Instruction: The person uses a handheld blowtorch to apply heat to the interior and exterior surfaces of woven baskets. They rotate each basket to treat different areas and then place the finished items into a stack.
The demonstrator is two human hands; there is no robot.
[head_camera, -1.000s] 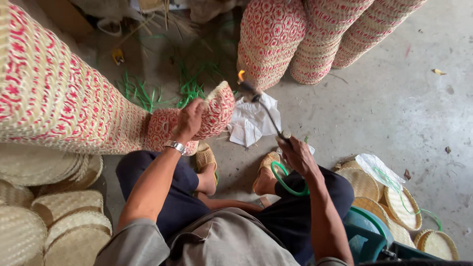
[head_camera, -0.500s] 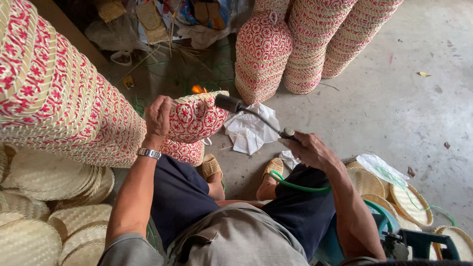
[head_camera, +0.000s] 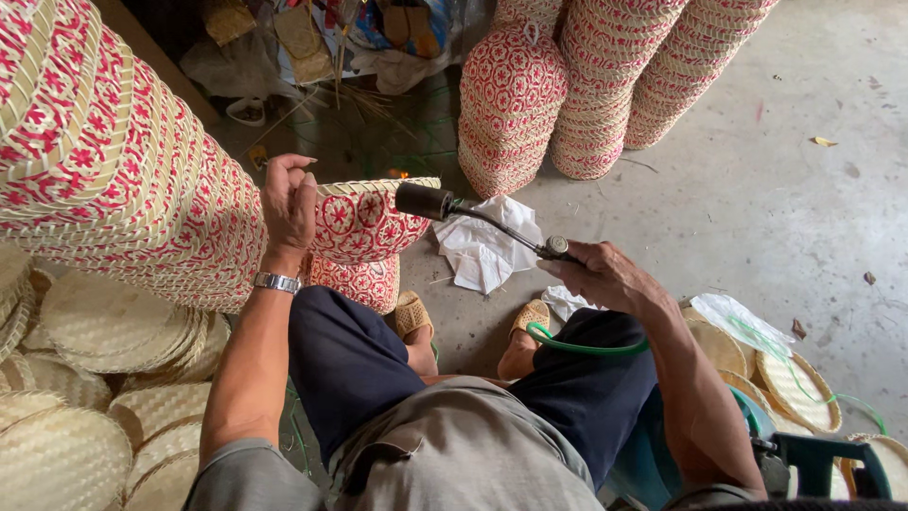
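Gripping the red-and-cream woven basket [head_camera: 364,222] by its rim, your left hand [head_camera: 288,203] tilts the opening towards the gas torch [head_camera: 473,216] clenched in your right hand [head_camera: 605,274]; keep the nozzle just beyond your left fingertips, turning steadily.

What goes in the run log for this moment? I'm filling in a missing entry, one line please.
left hand: grips woven basket rim | right hand: holds gas torch | nozzle: at basket rim | green hose: across lap
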